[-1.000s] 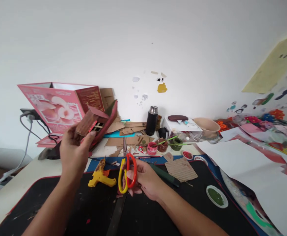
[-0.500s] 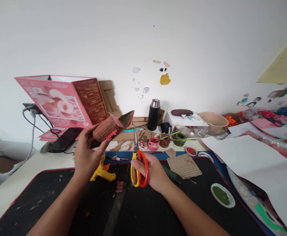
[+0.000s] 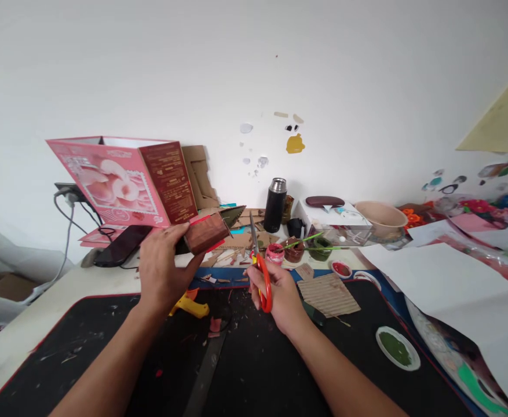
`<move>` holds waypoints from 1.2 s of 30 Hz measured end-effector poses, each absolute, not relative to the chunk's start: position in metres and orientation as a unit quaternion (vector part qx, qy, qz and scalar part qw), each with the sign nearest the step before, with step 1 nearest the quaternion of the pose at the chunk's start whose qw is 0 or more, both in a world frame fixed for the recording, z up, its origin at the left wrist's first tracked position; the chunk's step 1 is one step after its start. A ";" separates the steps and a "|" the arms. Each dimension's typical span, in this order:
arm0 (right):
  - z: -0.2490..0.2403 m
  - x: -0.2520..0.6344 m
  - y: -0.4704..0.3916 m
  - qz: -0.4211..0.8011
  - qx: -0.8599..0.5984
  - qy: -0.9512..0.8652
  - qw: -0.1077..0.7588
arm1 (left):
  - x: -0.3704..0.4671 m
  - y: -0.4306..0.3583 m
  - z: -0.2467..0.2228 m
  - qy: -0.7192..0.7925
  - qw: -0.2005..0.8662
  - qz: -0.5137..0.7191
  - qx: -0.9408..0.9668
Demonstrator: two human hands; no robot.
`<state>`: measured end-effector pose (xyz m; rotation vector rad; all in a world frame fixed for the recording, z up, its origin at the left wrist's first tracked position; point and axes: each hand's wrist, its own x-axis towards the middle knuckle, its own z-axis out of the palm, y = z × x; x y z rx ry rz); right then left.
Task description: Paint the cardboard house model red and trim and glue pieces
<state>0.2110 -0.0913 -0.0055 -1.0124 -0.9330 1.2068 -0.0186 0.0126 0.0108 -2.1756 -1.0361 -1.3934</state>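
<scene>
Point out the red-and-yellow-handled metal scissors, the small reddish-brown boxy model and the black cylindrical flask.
Red-and-yellow-handled metal scissors [image 3: 255, 244]: head view, blades just above the handles.
Small reddish-brown boxy model [image 3: 205, 233]: head view, broad brown panel.
Black cylindrical flask [image 3: 273, 211]: head view, middle of its body.

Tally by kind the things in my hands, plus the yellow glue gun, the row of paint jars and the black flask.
Scissors, right hand: 1
Red-brown model, left hand: 1
Glue gun: 1
Paint jars (pink, brown, green): 3
Flask: 1
Total: 7
</scene>
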 end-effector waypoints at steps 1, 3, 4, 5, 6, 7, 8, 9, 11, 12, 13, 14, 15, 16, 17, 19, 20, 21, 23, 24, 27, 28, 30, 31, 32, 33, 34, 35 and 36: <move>-0.005 0.212 -0.091 0.510 -0.439 -0.402 0.620 | -0.018 0.012 0.011 -0.353 0.195 -0.483 -0.777; -0.003 0.213 -0.091 0.492 -0.441 -0.397 0.637 | -0.017 0.011 0.012 -0.328 0.229 -0.467 -0.789; -0.002 0.214 -0.091 0.485 -0.443 -0.393 0.644 | -0.016 0.010 0.012 -0.317 0.246 -0.461 -0.791; -0.002 0.214 -0.091 0.479 -0.445 -0.389 0.649 | -0.014 0.010 0.013 -0.308 0.259 -0.455 -0.794; -0.001 0.214 -0.090 0.474 -0.448 -0.387 0.652 | -0.013 0.009 0.014 -0.300 0.270 -0.448 -0.797; -0.001 0.214 -0.090 0.470 -0.451 -0.386 0.654 | -0.011 0.008 0.015 -0.293 0.279 -0.442 -0.800; -0.001 0.215 -0.090 0.466 -0.453 -0.385 0.655 | -0.010 0.007 0.015 -0.285 0.286 -0.437 -0.804; -0.001 0.215 -0.090 0.463 -0.454 -0.383 0.658 | -0.008 0.005 0.016 -0.277 0.291 -0.432 -0.808; -0.001 0.217 -0.089 0.454 -0.455 -0.379 0.666 | -0.004 0.002 0.017 -0.263 0.294 -0.423 -0.816; -0.001 0.218 -0.088 0.447 -0.457 -0.376 0.671 | -0.003 0.001 0.016 -0.258 0.292 -0.419 -0.820; -0.001 0.219 -0.088 0.438 -0.460 -0.377 0.674 | -0.001 -0.001 0.016 -0.254 0.289 -0.415 -0.824; -0.001 0.221 -0.087 0.428 -0.466 -0.379 0.675 | 0.000 -0.002 0.015 -0.251 0.286 -0.412 -0.828; -0.002 0.223 -0.086 0.419 -0.472 -0.383 0.674 | 0.002 -0.004 0.013 -0.247 0.282 -0.409 -0.832; -0.002 0.225 -0.086 0.411 -0.478 -0.387 0.673 | 0.003 -0.005 0.012 -0.243 0.278 -0.405 -0.837; -0.003 0.226 -0.085 0.403 -0.484 -0.390 0.672 | 0.005 -0.007 0.011 -0.239 0.274 -0.401 -0.841; -0.003 0.229 -0.084 0.389 -0.491 -0.392 0.674 | 0.008 -0.011 0.010 -0.233 0.270 -0.394 -0.847; -0.004 0.230 -0.083 0.382 -0.493 -0.393 0.675 | 0.009 -0.013 0.010 -0.231 0.270 -0.393 -0.848; -0.004 0.231 -0.083 0.375 -0.497 -0.394 0.677 | 0.011 -0.015 0.010 -0.230 0.271 -0.392 -0.849; -0.003 0.233 -0.082 0.355 -0.508 -0.398 0.676 | 0.013 -0.020 0.012 -0.228 0.275 -0.391 -0.848; -0.003 0.233 -0.082 0.343 -0.515 -0.402 0.674 | 0.014 -0.022 0.013 -0.226 0.276 -0.391 -0.848; -0.003 0.235 -0.081 0.316 -0.529 -0.415 0.669 | 0.016 -0.028 0.014 -0.226 0.272 -0.384 -0.853; -0.003 0.235 -0.081 0.314 -0.529 -0.418 0.669 | 0.017 -0.030 0.014 -0.225 0.271 -0.382 -0.854; -0.004 0.235 -0.081 0.311 -0.524 -0.418 0.674 | 0.018 -0.033 0.014 -0.223 0.270 -0.377 -0.857; -0.004 0.235 -0.081 0.309 -0.522 -0.416 0.678 | 0.018 -0.034 0.014 -0.222 0.271 -0.377 -0.858; -0.005 0.234 -0.081 0.308 -0.520 -0.413 0.682 | 0.019 -0.035 0.014 -0.220 0.273 -0.378 -0.857; -0.006 0.234 -0.081 0.310 -0.518 -0.408 0.685 | 0.020 -0.036 0.015 -0.220 0.274 -0.378 -0.857; -0.006 0.234 -0.081 0.314 -0.518 -0.402 0.687 | 0.021 -0.037 0.015 -0.218 0.276 -0.380 -0.856; -0.007 0.233 -0.081 0.320 -0.517 -0.395 0.689 | 0.022 -0.039 0.015 -0.216 0.278 -0.382 -0.854; -0.007 0.233 -0.081 0.327 -0.517 -0.388 0.690 | 0.023 -0.040 0.016 -0.214 0.281 -0.385 -0.853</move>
